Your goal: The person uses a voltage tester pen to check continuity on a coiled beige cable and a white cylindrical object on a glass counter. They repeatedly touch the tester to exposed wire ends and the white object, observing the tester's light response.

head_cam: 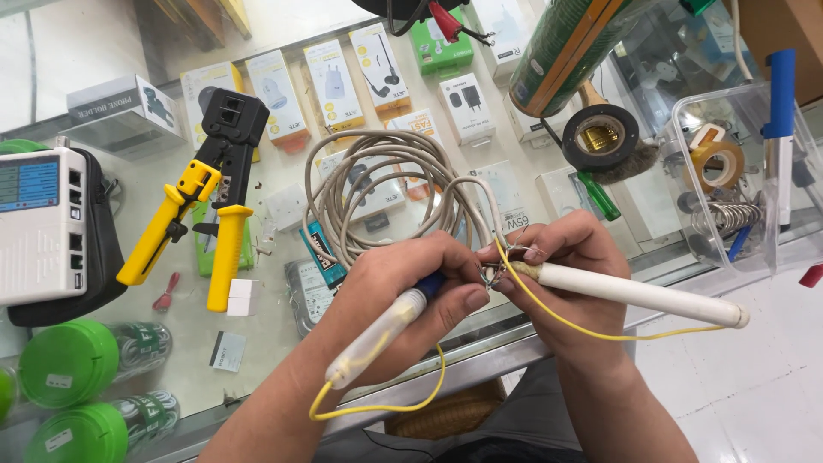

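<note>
My left hand (411, 287) grips a clear-handled tool (377, 339) with a blue collar and a yellow wire (377, 407) trailing from its end. My right hand (566, 266) pinches thin bare wires at the end of a grey cable coil (377, 184) and holds a white tube-shaped tool (643, 296). A second yellow wire (600, 334) runs under that tube. Both hands meet over the edge of a glass counter (257, 377); the wire ends between the fingertips are mostly hidden.
A yellow-and-black crimping tool (201, 197) lies to the left, beside a white tester (39, 223) on a black pouch. Green spools (69, 360) sit front left. Tape rolls (600, 137) and a clear plastic box (746, 171) stand at the right. Packaged chargers show under the glass.
</note>
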